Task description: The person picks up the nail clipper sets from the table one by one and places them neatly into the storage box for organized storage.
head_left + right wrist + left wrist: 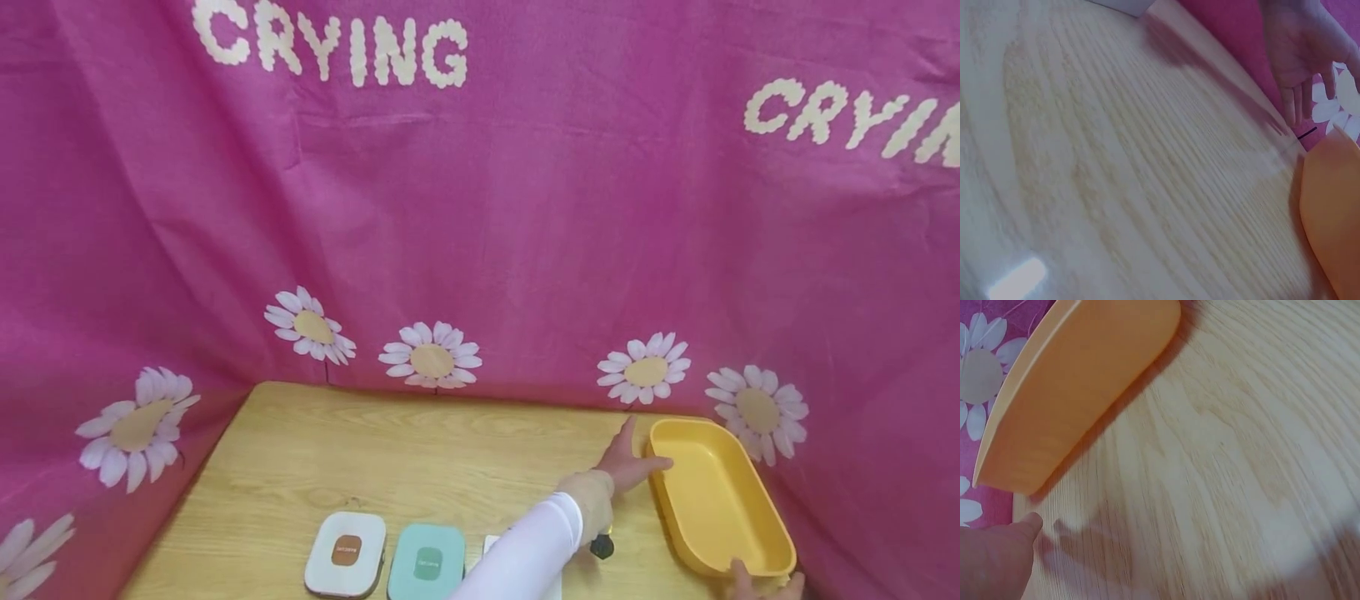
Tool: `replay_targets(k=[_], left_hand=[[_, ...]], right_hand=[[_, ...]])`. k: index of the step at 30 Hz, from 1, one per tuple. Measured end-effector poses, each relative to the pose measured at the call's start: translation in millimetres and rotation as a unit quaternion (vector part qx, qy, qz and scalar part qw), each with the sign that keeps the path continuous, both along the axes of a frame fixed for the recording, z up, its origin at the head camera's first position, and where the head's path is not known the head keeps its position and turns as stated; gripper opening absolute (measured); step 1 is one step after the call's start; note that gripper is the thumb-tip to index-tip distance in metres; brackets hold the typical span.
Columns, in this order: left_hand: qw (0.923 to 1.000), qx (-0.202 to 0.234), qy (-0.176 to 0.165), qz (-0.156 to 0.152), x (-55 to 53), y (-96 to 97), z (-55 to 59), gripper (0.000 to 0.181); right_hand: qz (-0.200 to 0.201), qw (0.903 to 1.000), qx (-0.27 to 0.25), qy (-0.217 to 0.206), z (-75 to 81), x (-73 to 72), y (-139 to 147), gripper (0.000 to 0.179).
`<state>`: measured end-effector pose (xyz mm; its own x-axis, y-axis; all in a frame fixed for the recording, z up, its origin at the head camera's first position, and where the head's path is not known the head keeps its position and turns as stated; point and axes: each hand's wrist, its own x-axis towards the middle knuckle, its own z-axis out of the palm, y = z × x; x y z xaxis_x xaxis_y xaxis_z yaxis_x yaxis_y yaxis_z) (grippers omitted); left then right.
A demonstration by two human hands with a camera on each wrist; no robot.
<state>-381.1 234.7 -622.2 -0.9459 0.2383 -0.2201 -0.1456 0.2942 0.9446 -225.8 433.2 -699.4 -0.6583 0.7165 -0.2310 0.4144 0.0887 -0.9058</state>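
Note:
A yellow rectangular tray (723,508) with raised walls rests at the table's right side. My left hand (632,460) reaches to its far left corner. Its fingers are spread, and the thumb overlaps the rim in the head view. Low in the left wrist view, part of this hand (1000,559) shows beside the tray's outer wall (1079,387), with a small gap. At the tray's near end is my right hand (765,586), largely cut off, its visible fingers apart. A hand (1307,56) with extended fingers hangs above the tray's end (1335,206) in the right wrist view.
A white square box (346,553) with a brown label and a mint green one (427,562) sit at the near edge of the wooden table (360,450). My left sleeve partly covers another white item (553,590). Magenta flowered cloth (525,250) borders the table.

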Motion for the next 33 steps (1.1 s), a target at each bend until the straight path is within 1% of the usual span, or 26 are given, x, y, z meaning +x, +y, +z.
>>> replay_targets(k=[4,6,8,10,12,14,16,17,20,22,24,26,29,32,33], left_hand=[[0.9999,0.0,0.012,0.0,2.2,3.4,1.7,0.102],[0.9998,0.002,0.018,-0.002,4.9,3.8,4.5,0.105],[0.9998,-0.002,0.017,-0.003,8.2,3.8,6.7,0.107],[0.9999,-0.004,0.014,0.0,10.9,2.9,9.0,0.108],[1.0,-0.002,0.008,0.005,11.9,2.7,9.5,0.108],[0.9999,0.004,0.009,0.007,11.9,2.4,10.6,0.107],[0.9999,0.007,0.013,0.005,11.5,2.2,11.6,0.105],[0.9999,0.005,0.013,0.004,10.7,2.7,10.5,0.104],[0.9998,-0.003,0.022,0.0,7.6,2.4,5.6,0.098],[0.9995,-0.016,0.026,-0.002,4.8,2.0,-0.1,0.096],[0.9991,-0.028,0.03,-0.005,2.6,1.3,-4.4,0.094],[0.9988,-0.04,0.029,-0.008,2.0,0.3,-5.9,0.094],[0.9984,-0.05,0.025,-0.012,3.6,-2.2,-2.9,0.093],[0.9981,-0.053,0.028,-0.012,5.5,-3.7,-0.9,0.092],[0.9979,-0.054,0.032,-0.013,5.8,-3.8,-0.9,0.091]], right_hand=[[-0.016,0.9992,0.033,-0.016,5.2,1.4,-18.2,0.108],[-0.03,0.9992,0.026,-0.008,9.8,2.7,-27.4,0.107],[-0.033,0.9992,0.023,0.001,14.8,5.1,-34.0,0.106],[-0.032,0.9993,0.003,0.018,20.6,7.9,-40.8,0.106],[-0.022,0.9994,-0.014,0.023,27.2,9.8,-46.3,0.105],[-0.018,0.9983,-0.039,0.039,32.9,10.1,-50.9,0.103],[-0.014,0.9985,-0.041,0.034,36.9,9.9,-53.7,0.1],[-0.01,0.9995,-0.025,0.019,36.5,10.7,-53.8,0.099],[-0.009,0.9992,0.036,-0.014,24.5,15.4,-53.5,0.095],[-0.006,0.9958,0.079,-0.046,16.3,20.1,-52.7,0.096],[-0.008,0.9924,0.109,-0.057,9.8,23.5,-53.3,0.097],[-0.007,0.9913,0.117,-0.059,10.1,26.0,-54.8,0.096],[-0.005,0.9901,0.129,-0.055,12.5,27.9,-57.2,0.092],[0.008,0.9929,0.107,-0.051,15.5,27.9,-55.5,0.092],[0.013,0.9945,0.092,-0.05,17.1,26.9,-53.9,0.093]])
